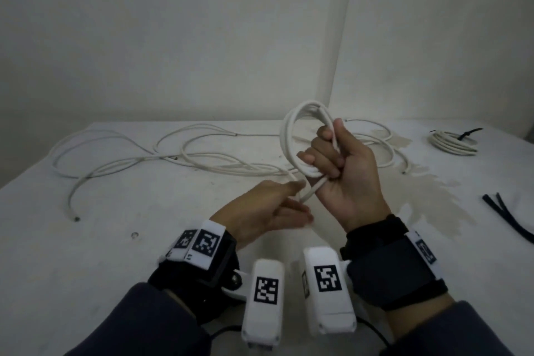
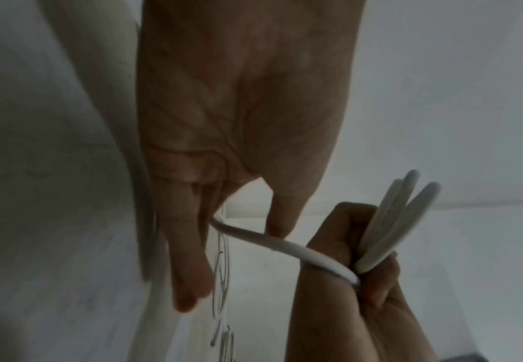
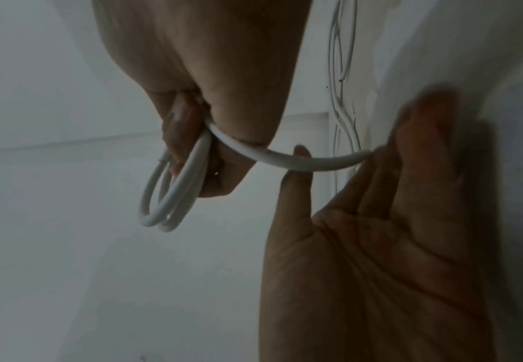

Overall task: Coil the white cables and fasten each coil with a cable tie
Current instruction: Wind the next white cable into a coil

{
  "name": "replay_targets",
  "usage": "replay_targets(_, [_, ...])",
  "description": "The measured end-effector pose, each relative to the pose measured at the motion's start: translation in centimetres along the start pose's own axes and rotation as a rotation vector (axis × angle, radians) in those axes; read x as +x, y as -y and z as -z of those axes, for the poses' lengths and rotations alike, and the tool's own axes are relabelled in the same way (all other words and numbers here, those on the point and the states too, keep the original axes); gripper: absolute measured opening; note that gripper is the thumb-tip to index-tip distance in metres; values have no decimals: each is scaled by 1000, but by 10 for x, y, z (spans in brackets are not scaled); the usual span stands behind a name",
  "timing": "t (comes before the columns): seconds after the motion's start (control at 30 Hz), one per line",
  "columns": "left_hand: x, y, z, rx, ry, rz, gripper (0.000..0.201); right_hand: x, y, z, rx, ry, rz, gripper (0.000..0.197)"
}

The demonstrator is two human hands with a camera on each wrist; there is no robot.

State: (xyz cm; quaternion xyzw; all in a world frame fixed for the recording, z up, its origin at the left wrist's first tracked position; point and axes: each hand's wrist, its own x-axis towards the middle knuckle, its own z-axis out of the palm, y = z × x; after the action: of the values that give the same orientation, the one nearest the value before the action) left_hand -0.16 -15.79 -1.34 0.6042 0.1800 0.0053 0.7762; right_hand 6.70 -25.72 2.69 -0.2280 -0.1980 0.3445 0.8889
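Note:
My right hand (image 1: pixel 332 153) is raised above the table and grips a coil of white cable (image 1: pixel 291 130) of several loops, fingers curled round the bundle. In the right wrist view the coil (image 3: pixel 173 196) hangs from that hand (image 3: pixel 192 151). One strand (image 1: pixel 313 189) leaves the coil downward to my left hand (image 1: pixel 300 196). In the left wrist view this strand (image 2: pixel 284 247) passes between the straight fingers (image 2: pixel 188 269) and the thumb. The left palm (image 3: pixel 377 245) faces open, blurred.
More loose white cables (image 1: pixel 144 156) sprawl over the white table (image 1: pixel 86 240) behind my hands. A finished coil (image 1: pixel 452 144) with a black tie (image 1: pixel 469 133) lies far right. Black cable ties (image 1: pixel 502 211) lie at the right edge. A stain (image 1: pixel 427 196) marks the tabletop.

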Motion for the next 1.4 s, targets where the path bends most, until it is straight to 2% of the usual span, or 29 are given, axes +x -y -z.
replay_targets(0.07, [-3,0,-4,-103,63,24,26,1,0,0,37,9,-2,40])
replay_targets(0.13, [-1,2,-4,-287,18,6,14,2,0,2,30,-34,29,38])
replay_targets(0.23, [3,-1,-3,-538,-90,-115,6,5,5,9,-48,-226,144,38])
replay_targets(0.33, [5,-5,-1,-493,-184,-285,7,8,7,19,-277,-403,233,37])
replay_targets(0.4, [5,-6,0,-437,-216,-356,6,9,4,23,-423,-440,246,38])
replay_targets(0.5, [6,-6,5,-389,-238,-419,10,10,-3,22,-533,-387,202,37])
replay_targets(0.7, [2,-6,7,-426,-132,-447,14,9,-8,19,-627,-299,155,19])
replay_targets(0.9, [1,-8,5,-404,-77,-412,29,6,-7,18,-769,-296,137,27])
replay_targets(0.97, [1,-10,3,-392,-72,-402,27,6,-9,18,-812,-291,120,26])
replay_targets(1.03, [-1,-12,1,-310,-72,-420,27,5,-12,18,-844,-278,99,24])
replay_targets(1.17, [1,-12,5,79,-148,-545,23,2,-14,15,-843,-197,51,3])
replay_targets(1.2, [1,-12,7,117,-153,-566,23,1,-13,14,-828,-161,43,8])
replay_targets(1.27, [0,-13,11,145,-150,-590,22,-1,-10,14,-836,-91,23,34])
replay_targets(1.33, [-1,-16,14,180,-134,-595,21,-3,-10,15,-963,-48,36,53])
replay_targets(1.4, [-3,-18,17,220,-111,-580,24,-3,-12,16,-1096,-44,55,63])
